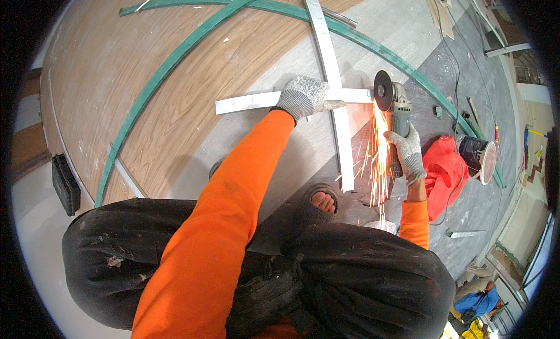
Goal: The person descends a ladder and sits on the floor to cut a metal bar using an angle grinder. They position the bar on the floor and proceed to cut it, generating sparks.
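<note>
My gloved left hand point(303, 97) is closed around a short white metal profile point(248, 102) lying crosswise over a longer white metal profile point(322, 38). My gloved right hand point(408, 151) grips the body of an angle grinder point(401, 118). Its dark cutting disc point(383, 89) meets the right end of the short profile. From that contact a stream of bright sparks point(380, 158) falls toward my foot point(323, 202), which rests on the floor just beyond my knees. The underside of the cut is hidden by the disc and glare.
Long green metal profiles point(156, 85) cross the wood-look and grey floor point(256, 137). To the right are a red cloth point(443, 173), a bucket point(479, 158) and a cable point(449, 47). A black case point(65, 184) stands at left. Another person point(477, 301) is at lower right.
</note>
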The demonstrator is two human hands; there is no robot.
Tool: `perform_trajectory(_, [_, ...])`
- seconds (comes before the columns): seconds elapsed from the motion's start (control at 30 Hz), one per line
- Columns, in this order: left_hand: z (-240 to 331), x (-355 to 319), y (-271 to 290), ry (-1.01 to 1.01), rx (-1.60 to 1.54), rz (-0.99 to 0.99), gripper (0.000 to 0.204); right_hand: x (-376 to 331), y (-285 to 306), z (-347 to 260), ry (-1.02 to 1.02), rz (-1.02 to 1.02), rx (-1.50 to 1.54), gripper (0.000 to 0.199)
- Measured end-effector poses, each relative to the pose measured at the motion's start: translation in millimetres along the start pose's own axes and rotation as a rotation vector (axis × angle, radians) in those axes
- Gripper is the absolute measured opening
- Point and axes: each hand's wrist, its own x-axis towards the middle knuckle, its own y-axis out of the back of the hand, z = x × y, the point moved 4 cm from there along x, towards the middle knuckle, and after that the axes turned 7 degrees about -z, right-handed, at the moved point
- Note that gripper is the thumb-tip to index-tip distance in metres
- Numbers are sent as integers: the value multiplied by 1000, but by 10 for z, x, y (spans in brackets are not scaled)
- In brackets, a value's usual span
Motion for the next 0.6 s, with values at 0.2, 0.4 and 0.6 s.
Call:
perform_trajectory(0.2, [9,21,-1,18,-6,-49,79,-33,-36,31,90,17,95,49])
perform_trajectory(0.4, [-21,27,-42,4,30,-7,82,37,10,116,23,-8,62,48])
perform_trajectory(0.6, [4,25,-18,20,14,-41,82,-22,2,8,-13,14,-16,49])
